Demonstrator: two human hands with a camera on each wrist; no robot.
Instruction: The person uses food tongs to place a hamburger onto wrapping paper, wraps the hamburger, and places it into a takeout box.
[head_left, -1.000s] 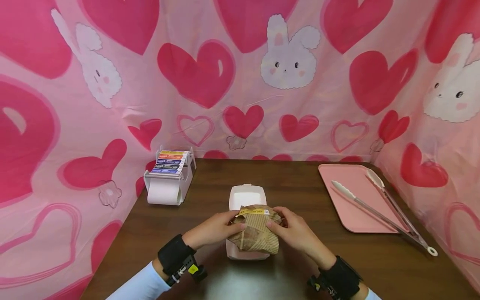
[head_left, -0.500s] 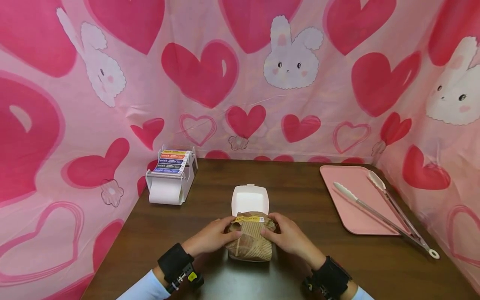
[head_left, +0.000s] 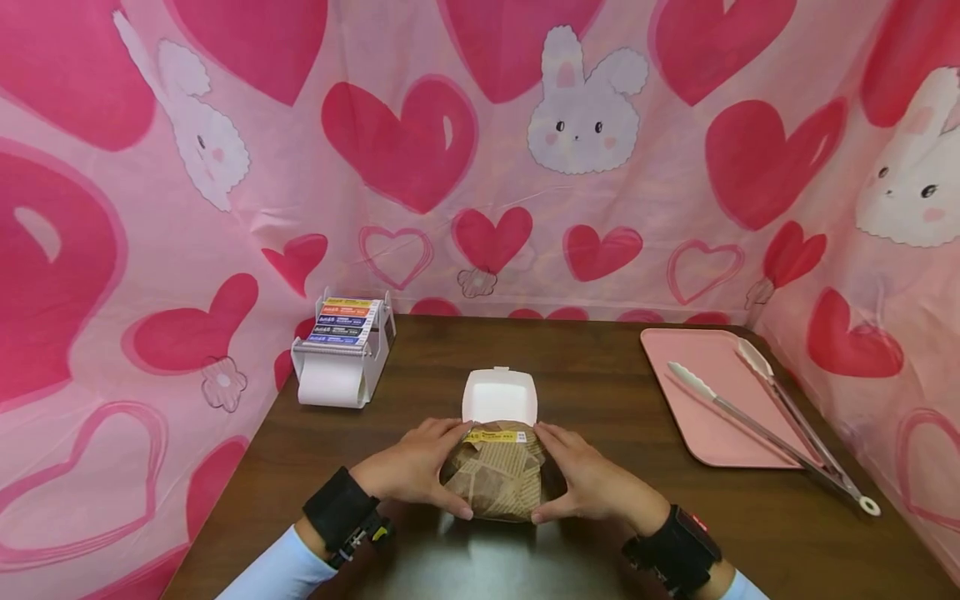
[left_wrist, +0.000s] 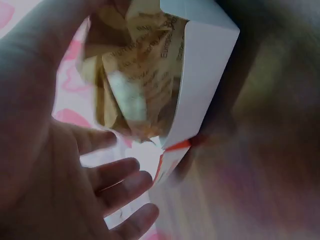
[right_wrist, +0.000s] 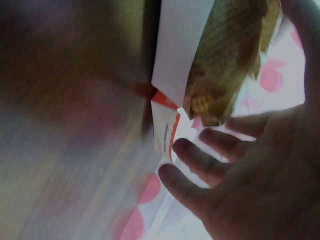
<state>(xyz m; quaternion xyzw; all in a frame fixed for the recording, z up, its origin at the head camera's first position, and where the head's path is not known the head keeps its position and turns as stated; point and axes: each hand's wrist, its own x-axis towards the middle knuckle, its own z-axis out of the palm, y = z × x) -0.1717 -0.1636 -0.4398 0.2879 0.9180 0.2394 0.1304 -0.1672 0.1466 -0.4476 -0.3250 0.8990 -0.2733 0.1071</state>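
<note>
Against a pink cloth (head_left: 480,187) and upon a brown table (head_left: 585,367), we see an open box (head_left: 499,396), its lid laid back at twelve o'clock. The left hand (head_left: 420,467) stands at nine o'clock and the right hand (head_left: 588,479) at three, flanking a wrapped parcel (head_left: 497,475) that sits in the base of the box. Compared with half a second ago, the thumbs no longer lie over the parcel's top but point to its near corners, toward seven and five o'clock. In the wrist views we find the fingers extended and spread, clasping nothing; whether either thumb touches the paper or the box, we cannot tell. We judge that the box, not the hands, now bears the parcel, so the placing looks all but complete.

As to materials, in descending size, we note: the cloth, lightly creased and printed with hearts and rabbits; the table, dark and wood-grained, glossy toward six o'clock; at two o'clock, a flat, round-cornered pink tray (head_left: 712,437), crossed by slender metal tongs (head_left: 765,433) with pale tips; at ten o'clock, a label holder (head_left: 339,350) with a smooth white roll; the box, smooth and white; the parcel, crumpled brown paper printed like newspaper; its sticker (head_left: 491,436), a yellow strip.
</note>
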